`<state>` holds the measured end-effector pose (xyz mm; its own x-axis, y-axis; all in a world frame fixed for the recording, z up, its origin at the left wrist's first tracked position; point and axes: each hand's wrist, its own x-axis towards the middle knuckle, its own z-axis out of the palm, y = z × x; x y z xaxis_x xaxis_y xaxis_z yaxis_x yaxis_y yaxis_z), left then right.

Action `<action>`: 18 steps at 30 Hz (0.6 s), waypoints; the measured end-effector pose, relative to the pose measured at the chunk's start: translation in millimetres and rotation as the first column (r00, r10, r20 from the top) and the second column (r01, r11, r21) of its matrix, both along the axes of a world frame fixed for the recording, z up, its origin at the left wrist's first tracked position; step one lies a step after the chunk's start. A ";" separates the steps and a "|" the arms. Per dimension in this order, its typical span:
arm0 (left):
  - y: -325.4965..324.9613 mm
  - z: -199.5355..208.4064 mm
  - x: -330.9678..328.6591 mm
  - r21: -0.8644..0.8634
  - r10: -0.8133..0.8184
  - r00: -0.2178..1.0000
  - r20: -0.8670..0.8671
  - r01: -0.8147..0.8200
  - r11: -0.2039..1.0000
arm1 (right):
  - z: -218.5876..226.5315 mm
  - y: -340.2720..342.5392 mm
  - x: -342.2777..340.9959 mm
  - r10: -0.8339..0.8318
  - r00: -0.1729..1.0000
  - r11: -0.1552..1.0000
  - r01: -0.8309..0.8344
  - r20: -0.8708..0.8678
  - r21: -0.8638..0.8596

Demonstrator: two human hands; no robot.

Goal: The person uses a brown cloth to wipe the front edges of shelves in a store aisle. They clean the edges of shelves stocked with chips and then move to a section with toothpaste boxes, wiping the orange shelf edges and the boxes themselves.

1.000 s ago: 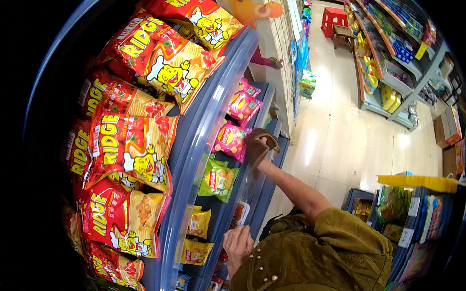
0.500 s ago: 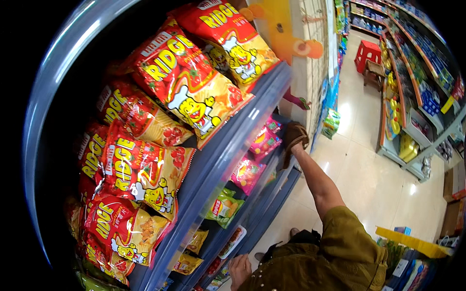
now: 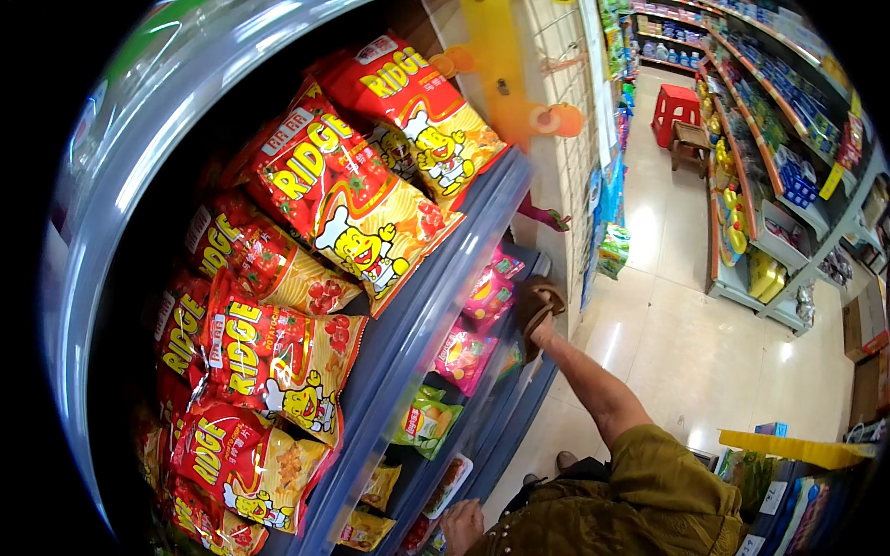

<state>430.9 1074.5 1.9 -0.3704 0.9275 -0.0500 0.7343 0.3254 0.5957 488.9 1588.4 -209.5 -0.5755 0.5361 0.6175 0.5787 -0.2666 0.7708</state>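
Note:
My right arm reaches forward to the far end of a lower blue-grey shelf [image 3: 524, 406]. There my right hand [image 3: 545, 330] is closed on a bunched brown cloth [image 3: 532, 308], which hides most of the fingers. The cloth is against the shelf end, beside pink snack bags [image 3: 464, 360]. Low in the picture, near my body, my left hand [image 3: 462, 524] is beside the shelf edge with its fingers curled in. Whether it holds anything is hidden. A small plastic-wrapped tray [image 3: 449, 484] lies close to it.
Red chip bags [image 3: 283, 347] fill the upper shelf at left, behind a clear lip [image 3: 408, 347]. Green [image 3: 428, 419] and yellow bags [image 3: 366, 530] sit lower. A white wire grid [image 3: 564, 102] stands beyond. Across the tiled aisle are stocked shelves [image 3: 774, 243], a red stool [image 3: 674, 113] and a wooden stool [image 3: 690, 145].
The whole view has shifted slightly, with the far shelves and stools now further left. My right hand stays at the shelf end with the cloth. The left hand remains low by the shelf.

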 end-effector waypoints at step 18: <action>-12.0 -42.1 -73.0 0.134 -0.342 0.939 -0.044 0.345 0.929 | 140.0 -266.3 -63.1 0.099 0.938 0.442 -0.341 -0.333 -0.829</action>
